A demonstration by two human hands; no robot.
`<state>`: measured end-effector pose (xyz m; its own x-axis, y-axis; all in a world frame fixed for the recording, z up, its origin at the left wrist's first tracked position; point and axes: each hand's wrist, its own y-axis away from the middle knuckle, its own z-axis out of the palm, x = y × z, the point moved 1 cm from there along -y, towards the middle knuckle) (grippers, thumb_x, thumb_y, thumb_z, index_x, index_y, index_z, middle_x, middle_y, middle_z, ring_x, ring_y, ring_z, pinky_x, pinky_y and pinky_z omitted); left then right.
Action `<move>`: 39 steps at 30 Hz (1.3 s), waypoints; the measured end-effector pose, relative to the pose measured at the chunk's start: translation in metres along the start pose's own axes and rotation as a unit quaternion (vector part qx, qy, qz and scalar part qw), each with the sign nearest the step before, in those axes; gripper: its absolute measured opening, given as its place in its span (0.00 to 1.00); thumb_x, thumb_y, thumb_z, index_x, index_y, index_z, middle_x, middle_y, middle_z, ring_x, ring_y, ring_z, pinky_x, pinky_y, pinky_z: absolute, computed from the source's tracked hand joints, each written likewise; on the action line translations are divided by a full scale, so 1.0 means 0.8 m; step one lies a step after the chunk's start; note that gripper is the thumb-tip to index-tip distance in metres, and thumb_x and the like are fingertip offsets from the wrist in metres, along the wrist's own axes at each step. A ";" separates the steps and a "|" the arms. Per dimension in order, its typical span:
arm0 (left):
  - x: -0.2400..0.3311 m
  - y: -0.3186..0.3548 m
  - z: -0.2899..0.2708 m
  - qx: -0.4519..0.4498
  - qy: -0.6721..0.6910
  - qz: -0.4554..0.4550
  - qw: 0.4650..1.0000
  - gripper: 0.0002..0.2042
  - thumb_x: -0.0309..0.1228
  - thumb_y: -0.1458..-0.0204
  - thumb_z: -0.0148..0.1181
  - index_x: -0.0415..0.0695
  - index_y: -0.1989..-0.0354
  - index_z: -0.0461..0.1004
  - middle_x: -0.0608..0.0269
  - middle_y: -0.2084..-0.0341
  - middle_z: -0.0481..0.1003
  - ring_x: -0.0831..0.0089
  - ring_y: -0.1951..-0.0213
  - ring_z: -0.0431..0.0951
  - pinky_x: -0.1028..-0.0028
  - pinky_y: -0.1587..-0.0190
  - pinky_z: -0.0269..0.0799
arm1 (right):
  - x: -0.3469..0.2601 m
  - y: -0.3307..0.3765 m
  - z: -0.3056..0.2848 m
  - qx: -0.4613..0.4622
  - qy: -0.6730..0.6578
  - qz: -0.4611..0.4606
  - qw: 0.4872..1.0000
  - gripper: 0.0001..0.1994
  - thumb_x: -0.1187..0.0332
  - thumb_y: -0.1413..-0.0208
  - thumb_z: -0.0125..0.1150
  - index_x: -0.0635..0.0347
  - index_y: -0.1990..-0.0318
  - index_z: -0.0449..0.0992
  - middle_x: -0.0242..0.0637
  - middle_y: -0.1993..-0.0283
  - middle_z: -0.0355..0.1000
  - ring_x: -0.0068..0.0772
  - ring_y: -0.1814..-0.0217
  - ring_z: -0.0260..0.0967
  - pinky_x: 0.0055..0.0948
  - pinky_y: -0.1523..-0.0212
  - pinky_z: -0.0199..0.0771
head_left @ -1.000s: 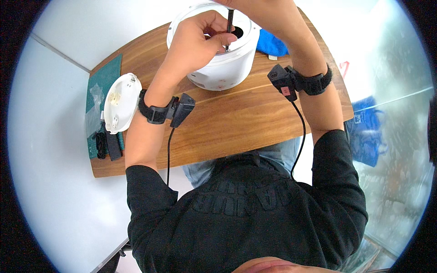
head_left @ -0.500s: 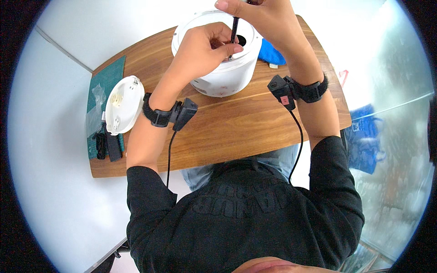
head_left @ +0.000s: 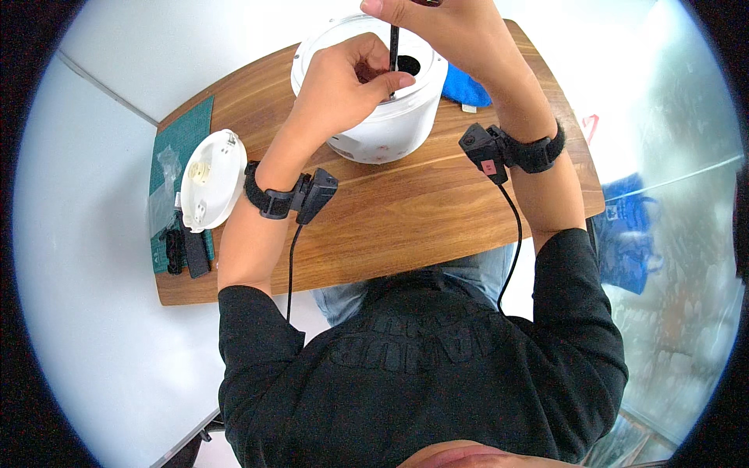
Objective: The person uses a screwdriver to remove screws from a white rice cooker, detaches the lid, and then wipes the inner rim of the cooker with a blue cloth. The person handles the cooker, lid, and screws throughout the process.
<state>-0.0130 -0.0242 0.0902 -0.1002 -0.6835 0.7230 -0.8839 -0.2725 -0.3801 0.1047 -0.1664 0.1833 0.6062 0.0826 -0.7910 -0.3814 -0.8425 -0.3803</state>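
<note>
A white round appliance housing [head_left: 382, 139] stands at the far middle of the table, with a round dark hole in its top. A screwdriver [head_left: 395, 48] with a black shaft stands nearly upright over the near rim of that top. My right hand [head_left: 433, 23] grips its upper end, which the picture's top edge partly cuts off. Lower down, my left hand [head_left: 351, 82] rests over the housing's top, its thumb and fingers closed around the shaft near the tip. Whether a screw sits under the tip is hidden by the fingers.
On the left, a white oval cover [head_left: 217, 175] leans on a green cutting mat [head_left: 183, 129], beside a clear plastic bag [head_left: 166, 183] and black items [head_left: 195, 253]. A blue cloth-like thing [head_left: 466, 87] lies right of the housing. Cabled black devices [head_left: 316, 195] are strapped to both wrists.
The screwdriver's shaft and my right hand have shifted slightly left, and the shaft stands straighter. My left hand has moved up a little, still at the housing's rim.
</note>
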 end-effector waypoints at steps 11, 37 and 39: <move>0.018 0.011 -0.006 -0.057 -0.022 0.002 0.998 0.16 0.19 0.48 0.67 0.41 0.49 0.78 0.60 0.67 0.84 0.71 0.62 0.83 0.71 0.53 0.78 | 0.001 0.004 -0.001 0.035 -0.026 -0.041 0.998 0.25 0.70 0.41 0.70 0.75 0.42 0.65 0.42 0.59 0.76 0.29 0.56 0.75 0.30 0.55 0.79; 0.069 -0.037 0.201 -0.090 0.048 0.079 0.992 0.09 0.26 0.45 0.68 0.38 0.58 0.78 0.54 0.69 0.84 0.68 0.65 0.86 0.71 0.60 0.80 | 0.117 0.154 -0.163 0.298 -0.151 -0.039 0.942 0.26 0.74 0.47 0.74 0.70 0.42 0.69 0.34 0.63 0.75 0.25 0.61 0.75 0.26 0.58 0.77; 0.064 -0.049 0.232 -0.133 0.043 0.046 0.989 0.10 0.28 0.47 0.71 0.37 0.61 0.80 0.53 0.69 0.84 0.68 0.66 0.86 0.71 0.61 0.80 | 0.135 0.179 -0.184 0.317 -0.125 -0.028 0.940 0.23 0.76 0.45 0.71 0.67 0.44 0.70 0.32 0.63 0.75 0.22 0.62 0.74 0.24 0.60 0.76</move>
<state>0.1010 -0.1740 0.0348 -0.2141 -0.6332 0.7438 -0.9569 -0.0169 -0.2899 0.2183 -0.3568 0.1142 0.4852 0.3075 -0.8186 -0.7406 -0.3532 -0.5716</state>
